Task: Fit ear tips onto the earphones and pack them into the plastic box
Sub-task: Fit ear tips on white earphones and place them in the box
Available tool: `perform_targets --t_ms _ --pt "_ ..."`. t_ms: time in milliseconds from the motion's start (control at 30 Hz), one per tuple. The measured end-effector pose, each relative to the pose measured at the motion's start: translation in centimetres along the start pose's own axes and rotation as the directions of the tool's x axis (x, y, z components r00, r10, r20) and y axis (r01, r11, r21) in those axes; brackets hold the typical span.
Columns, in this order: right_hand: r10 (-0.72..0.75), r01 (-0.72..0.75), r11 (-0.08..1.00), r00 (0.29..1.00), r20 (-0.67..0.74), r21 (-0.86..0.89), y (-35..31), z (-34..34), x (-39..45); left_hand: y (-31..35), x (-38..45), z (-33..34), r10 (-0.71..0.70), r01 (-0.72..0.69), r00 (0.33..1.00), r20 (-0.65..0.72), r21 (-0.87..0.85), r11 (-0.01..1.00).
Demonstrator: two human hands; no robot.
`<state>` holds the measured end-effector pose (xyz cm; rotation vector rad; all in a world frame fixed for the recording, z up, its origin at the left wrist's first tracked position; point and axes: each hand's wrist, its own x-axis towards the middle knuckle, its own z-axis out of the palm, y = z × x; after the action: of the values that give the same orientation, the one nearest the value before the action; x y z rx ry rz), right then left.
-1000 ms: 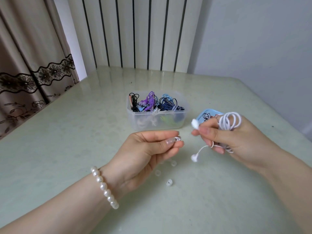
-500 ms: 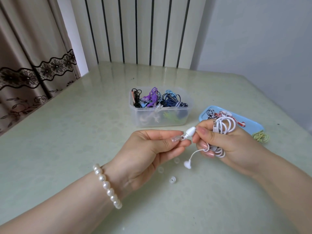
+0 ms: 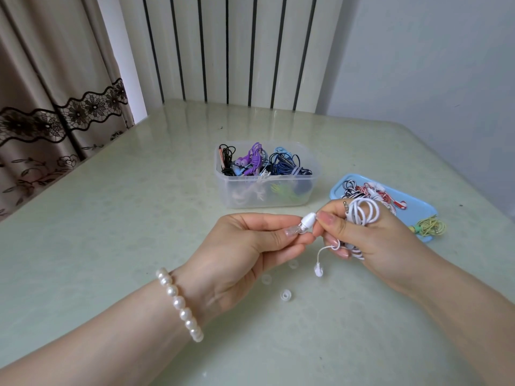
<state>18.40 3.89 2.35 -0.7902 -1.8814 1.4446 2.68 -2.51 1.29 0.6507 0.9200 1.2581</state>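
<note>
My right hand (image 3: 359,232) grips a coiled white earphone cable (image 3: 362,211) and pinches one white earbud (image 3: 308,219) between thumb and forefinger. My left hand (image 3: 250,246) pinches a clear ear tip (image 3: 297,228) and holds it against that earbud's nozzle. The second earbud (image 3: 318,270) dangles on its wire below my right hand. Three loose clear ear tips lie on the table under my hands, one of them (image 3: 286,296) nearest me. The clear plastic box (image 3: 264,190) behind my hands holds several coiled earphones.
A light blue lid (image 3: 418,210) lies to the right of the box with black-and-white and red-and-white earphones on it. A yellow-green coiled earphone (image 3: 430,227) rests at its near edge. The pale green table (image 3: 111,218) meets a wall and a curtain behind.
My two hands have come together. The ear tip in my left hand now touches the earbud held by my right hand. The dangling earbud swung slightly.
</note>
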Motion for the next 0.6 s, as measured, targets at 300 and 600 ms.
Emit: perform_targets --t_ms 300,600 --pt "-0.073 0.063 0.989 0.994 -0.075 -0.132 0.34 0.15 0.09 -0.09 0.30 -0.14 -0.059 0.055 0.996 -0.066 -0.066 0.996" --pt "-0.190 0.176 0.954 0.981 -0.034 -0.242 0.73 0.52 0.16 -0.25 0.50 -0.32 -0.089 0.086 0.989 -0.116 -0.035 0.996"
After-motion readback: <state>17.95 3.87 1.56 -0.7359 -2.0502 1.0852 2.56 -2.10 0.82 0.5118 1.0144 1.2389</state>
